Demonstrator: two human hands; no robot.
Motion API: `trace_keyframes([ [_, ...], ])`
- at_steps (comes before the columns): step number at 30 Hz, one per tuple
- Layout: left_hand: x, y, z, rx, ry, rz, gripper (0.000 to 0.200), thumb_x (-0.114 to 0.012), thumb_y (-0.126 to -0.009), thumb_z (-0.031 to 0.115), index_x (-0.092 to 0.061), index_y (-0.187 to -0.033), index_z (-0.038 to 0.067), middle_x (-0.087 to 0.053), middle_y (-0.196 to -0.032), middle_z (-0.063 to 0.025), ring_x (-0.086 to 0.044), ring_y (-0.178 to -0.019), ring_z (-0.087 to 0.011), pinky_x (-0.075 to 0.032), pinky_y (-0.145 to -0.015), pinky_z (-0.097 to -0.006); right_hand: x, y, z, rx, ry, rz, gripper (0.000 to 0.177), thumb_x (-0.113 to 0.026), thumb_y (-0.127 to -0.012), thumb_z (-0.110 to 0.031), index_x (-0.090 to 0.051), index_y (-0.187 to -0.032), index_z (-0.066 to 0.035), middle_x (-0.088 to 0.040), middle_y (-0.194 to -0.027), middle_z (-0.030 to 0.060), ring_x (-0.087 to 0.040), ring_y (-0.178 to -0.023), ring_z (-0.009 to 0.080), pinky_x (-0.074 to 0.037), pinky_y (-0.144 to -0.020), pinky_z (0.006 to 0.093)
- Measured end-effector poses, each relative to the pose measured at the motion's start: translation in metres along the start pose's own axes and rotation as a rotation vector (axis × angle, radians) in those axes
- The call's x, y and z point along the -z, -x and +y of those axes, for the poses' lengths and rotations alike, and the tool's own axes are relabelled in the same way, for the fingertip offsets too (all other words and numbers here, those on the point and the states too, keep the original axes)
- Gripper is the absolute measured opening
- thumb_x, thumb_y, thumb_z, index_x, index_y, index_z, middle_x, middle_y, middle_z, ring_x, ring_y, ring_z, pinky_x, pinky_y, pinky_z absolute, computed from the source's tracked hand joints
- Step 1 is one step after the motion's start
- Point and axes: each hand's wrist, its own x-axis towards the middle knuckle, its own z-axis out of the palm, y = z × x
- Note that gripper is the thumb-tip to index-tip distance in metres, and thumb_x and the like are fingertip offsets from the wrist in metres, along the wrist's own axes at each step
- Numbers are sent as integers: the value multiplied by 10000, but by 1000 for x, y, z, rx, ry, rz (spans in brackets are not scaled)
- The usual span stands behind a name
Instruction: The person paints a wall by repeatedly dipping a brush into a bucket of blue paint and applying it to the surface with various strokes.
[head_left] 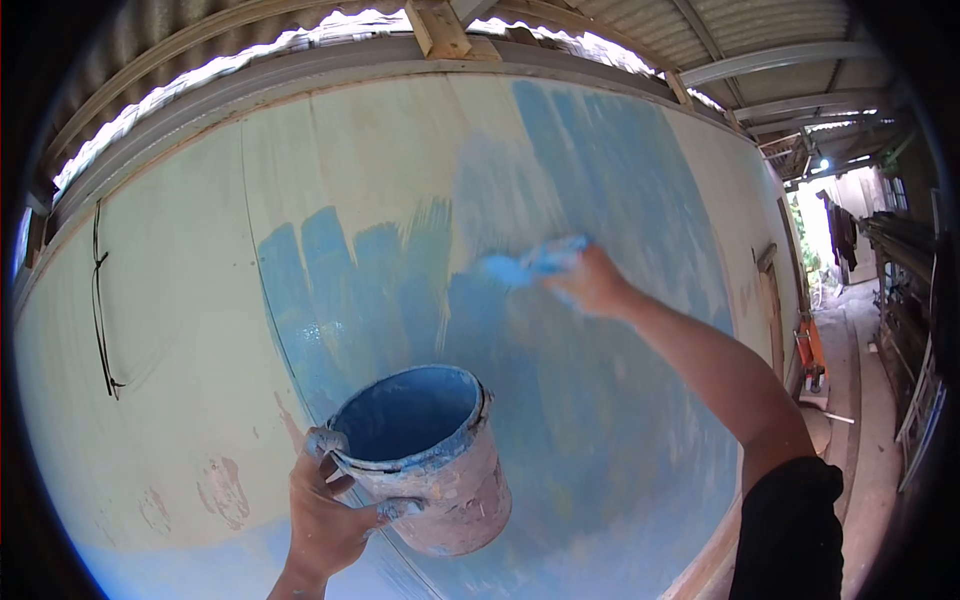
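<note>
My left hand [335, 510] grips a paint-spattered bucket [445, 495] by its rim and side, holding it up in front of the wall. Blue paint coats the bucket's inside, and its bottom is hidden from me. Higher and to the right, my right hand [592, 282] is closed round a paintbrush [535, 262], slightly blurred. Its blue bristles point left, at or very near the wall [350, 150]; contact is hard to make out. Uneven blue strokes [400, 275] cover the middle and right of the pale wall. Paint smears both hands.
A dark cord [100, 290] hangs on the wall at left. Wooden beams [440, 30] and corrugated roofing run overhead. To the right, a passage [865, 330] leads back past an orange object [810, 350], hanging dark clothes [842, 230] and stacked boards [905, 260].
</note>
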Motion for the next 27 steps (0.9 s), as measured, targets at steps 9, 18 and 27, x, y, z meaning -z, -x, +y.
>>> trace_keyframes([
  [9,-15,-11,-4,1,23,20,809,-980,-621,65,-528,-1292,52,-650,-1264,-108,-635,-1194,-269,-532,-1008,-478,5,-24,60,-104,265,315,235,-758,-871,-229,-738,-1084,-132,-722,-1075,142,-677,-1032,331,-528,-857,407],
  [18,-19,-15,-3,23,55,27,791,-996,-590,77,-507,-1211,81,-642,-1248,-86,-623,-1203,-252,-522,-1005,-478,-7,23,-6,174,116,-15,227,-739,-884,-168,-736,-1110,-158,-734,-1095,80,-671,-1076,321,-508,-924,426],
  [27,-26,-13,1,42,-6,64,786,-998,-579,86,-495,-1183,92,-643,-1226,-67,-627,-1187,-245,-516,-994,-476,26,-34,73,-114,339,379,247,-704,-886,-216,-713,-1114,-120,-690,-1167,146,-628,-1102,391,-502,-952,475],
])
